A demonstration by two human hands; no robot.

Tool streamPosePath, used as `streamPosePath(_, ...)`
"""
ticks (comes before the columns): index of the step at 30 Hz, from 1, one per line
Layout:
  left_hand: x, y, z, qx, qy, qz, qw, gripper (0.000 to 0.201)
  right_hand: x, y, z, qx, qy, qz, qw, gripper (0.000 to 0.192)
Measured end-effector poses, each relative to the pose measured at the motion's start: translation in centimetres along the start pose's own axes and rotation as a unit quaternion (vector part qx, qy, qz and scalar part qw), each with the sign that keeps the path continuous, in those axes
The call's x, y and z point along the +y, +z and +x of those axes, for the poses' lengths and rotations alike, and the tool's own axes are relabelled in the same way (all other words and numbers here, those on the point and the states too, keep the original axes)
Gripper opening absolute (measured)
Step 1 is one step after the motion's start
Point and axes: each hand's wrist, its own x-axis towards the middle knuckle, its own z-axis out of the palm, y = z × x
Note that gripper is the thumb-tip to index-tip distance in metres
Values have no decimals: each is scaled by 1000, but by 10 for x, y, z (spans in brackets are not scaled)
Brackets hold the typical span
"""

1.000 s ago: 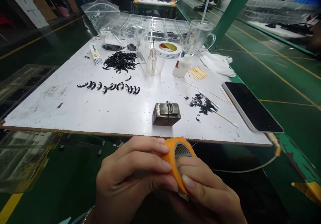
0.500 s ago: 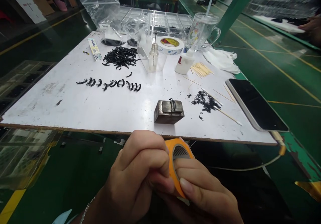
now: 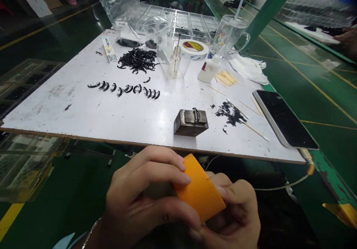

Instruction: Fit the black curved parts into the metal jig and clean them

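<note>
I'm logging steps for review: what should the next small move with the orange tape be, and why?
Probably the right hand should feel along the orange tape for a loose end while the left hand steadies it. Both hands grip the tape, the right at its edge, and I can make out no lifted strip.

Glare on tabletop, dim surroundings

Two tape rolls, one metal block, one phone.
</note>
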Motion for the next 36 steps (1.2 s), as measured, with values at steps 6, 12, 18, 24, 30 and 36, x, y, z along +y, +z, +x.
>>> streamPosePath(6,-1,-5,3,-104,-122,1,987,60,1,1,-7,20,148,121,981,40)
streamPosePath(12,-1,-8,2,-88,-183,-68,977,51,0,-3,-3,-27,132,37,990,44)
streamPosePath(18,4,-13,6,-126,-173,2,977,54,-19,-6,-1,-45,176,-137,974,50)
streamPosePath(24,6,-12,11,-141,-167,21,976,47,-24,-2,-3,-37,203,-134,969,51)
streamPosePath(30,5,-12,8,-143,-151,33,978,50,-23,-4,1,-37,205,-119,971,48)
streamPosePath(36,2,-13,8,-152,-131,35,979,50,-22,-8,5,-54,210,-94,972,47)
